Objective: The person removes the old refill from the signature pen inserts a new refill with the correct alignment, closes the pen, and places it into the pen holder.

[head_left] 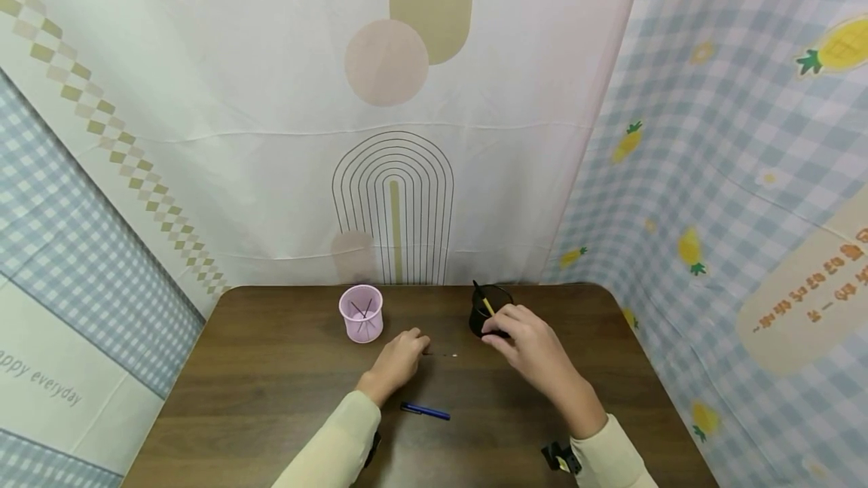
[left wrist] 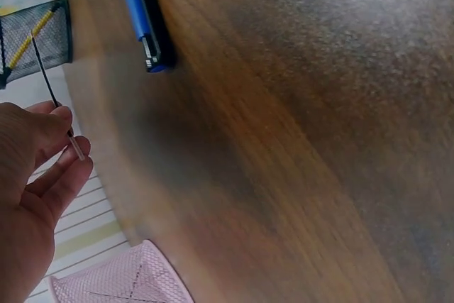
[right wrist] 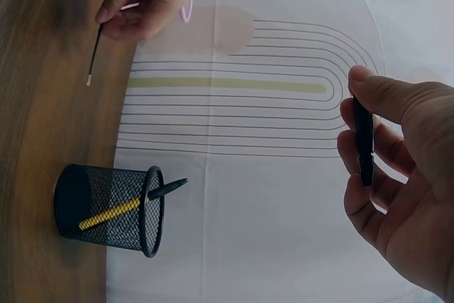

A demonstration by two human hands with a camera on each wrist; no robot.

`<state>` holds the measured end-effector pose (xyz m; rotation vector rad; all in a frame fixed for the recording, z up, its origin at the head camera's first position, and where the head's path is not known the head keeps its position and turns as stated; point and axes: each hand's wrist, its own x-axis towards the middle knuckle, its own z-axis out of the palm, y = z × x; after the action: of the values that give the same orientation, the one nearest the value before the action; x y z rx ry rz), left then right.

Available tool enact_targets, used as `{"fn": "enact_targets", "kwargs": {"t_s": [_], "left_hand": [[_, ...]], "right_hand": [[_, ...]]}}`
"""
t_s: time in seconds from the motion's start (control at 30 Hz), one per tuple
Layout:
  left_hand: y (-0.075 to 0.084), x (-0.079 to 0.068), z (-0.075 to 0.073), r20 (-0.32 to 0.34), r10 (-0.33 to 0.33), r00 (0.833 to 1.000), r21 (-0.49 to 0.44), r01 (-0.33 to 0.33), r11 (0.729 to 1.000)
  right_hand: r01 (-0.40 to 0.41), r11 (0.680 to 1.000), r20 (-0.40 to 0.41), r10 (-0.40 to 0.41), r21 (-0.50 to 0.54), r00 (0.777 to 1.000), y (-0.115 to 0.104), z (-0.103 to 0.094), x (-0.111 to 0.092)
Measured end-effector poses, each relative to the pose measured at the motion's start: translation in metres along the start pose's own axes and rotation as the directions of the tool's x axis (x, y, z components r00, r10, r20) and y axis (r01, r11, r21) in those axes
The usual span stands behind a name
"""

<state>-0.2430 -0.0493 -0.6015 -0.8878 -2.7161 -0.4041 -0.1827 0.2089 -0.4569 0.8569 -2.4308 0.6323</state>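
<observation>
My left hand (head_left: 400,356) pinches a thin dark stick (left wrist: 46,76) with pale ends, above the table. Beside that hand stands a pink mesh cup (head_left: 362,324) with a few thin dark sticks in it. My right hand (head_left: 532,341) grips a slim black pen (right wrist: 363,140), which the hand mostly hides in the head view. Just behind the right hand is a black mesh cup (right wrist: 106,207). A yellow-and-black pen (right wrist: 113,212) leans inside it, its dark end above the rim. A blue pen (head_left: 425,411) lies on the table, nearer me than both hands.
The brown wooden table (head_left: 271,398) ends at a printed white curtain (head_left: 271,194) behind the cups. Blue checked cloth (head_left: 678,134) with pineapples hangs at the right.
</observation>
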Motion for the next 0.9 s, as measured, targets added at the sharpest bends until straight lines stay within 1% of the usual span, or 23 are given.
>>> {"fn": "enact_targets", "kwargs": {"t_s": [0.4, 0.9], "left_hand": [[-0.001, -0.003, 0.011, 0.085, -0.030, 0.996, 0.029, 0.027, 0.999], [0.001, -0.005, 0.016, 0.127, -0.043, 0.991, 0.028, 0.040, 0.999]], "right_hand": [[0.010, 1.000, -0.012, -0.009, 0.006, 1.000, 0.002, 0.002, -0.003], [0.016, 1.000, -0.013, -0.016, 0.003, 1.000, 0.003, 0.003, -0.003]]}}
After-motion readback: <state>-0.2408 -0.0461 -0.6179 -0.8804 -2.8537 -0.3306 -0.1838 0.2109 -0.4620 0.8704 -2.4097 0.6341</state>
